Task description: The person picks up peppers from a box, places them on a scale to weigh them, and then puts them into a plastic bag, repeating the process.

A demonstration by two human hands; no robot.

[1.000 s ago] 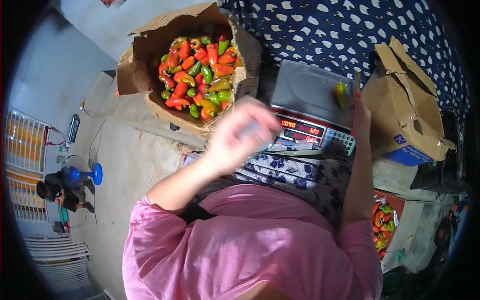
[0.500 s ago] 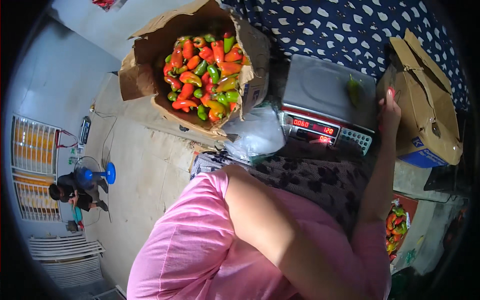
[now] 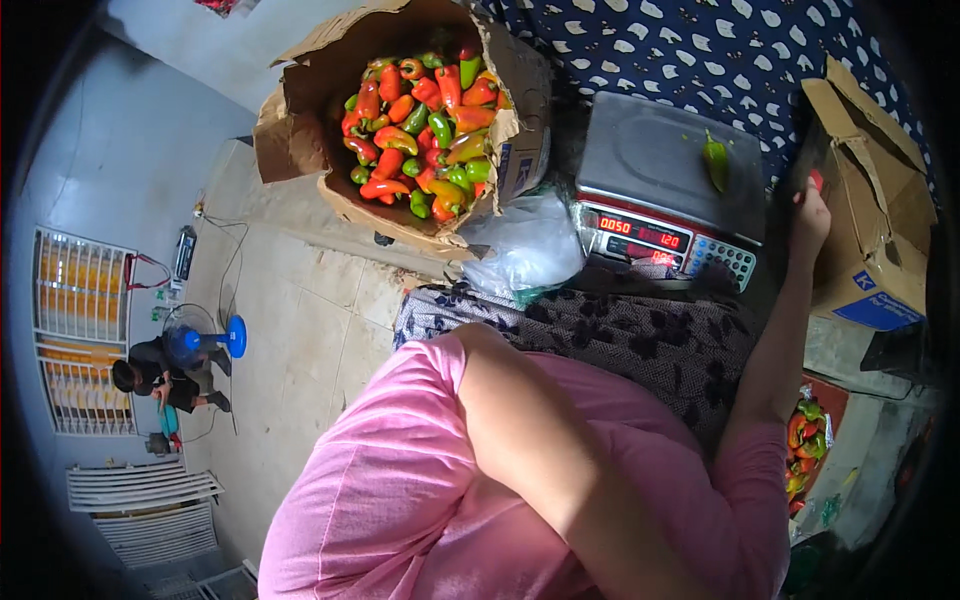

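My right arm reaches up the right side. Its hand (image 3: 812, 222) is closed around a small red thing (image 3: 816, 180) at the side of an open cardboard box; what that thing is, I cannot make out. Left of this hand stands a digital scale (image 3: 640, 150) with a grey platform and lit red displays. One long green pepper (image 3: 715, 163) lies on the platform's right part, with small green bits near it. My left arm (image 3: 530, 420) is bent, elbow up, and its forearm runs down past the lower edge, so my left hand is out of the picture.
A large torn-topped carton (image 3: 300, 150) of red and green peppers stands left of the scale, a clear plastic bag (image 3: 530, 245) between them. The open cardboard box (image 3: 880, 230) is at right. More peppers (image 3: 805, 445) lie lower right. Far left, a person (image 3: 155, 375) sits by a blue fan (image 3: 236, 337).
The whole view has shifted slightly. My right hand has moved a little right, away from the scale and closer to the box, still with the red thing. The green pepper stays on the platform.
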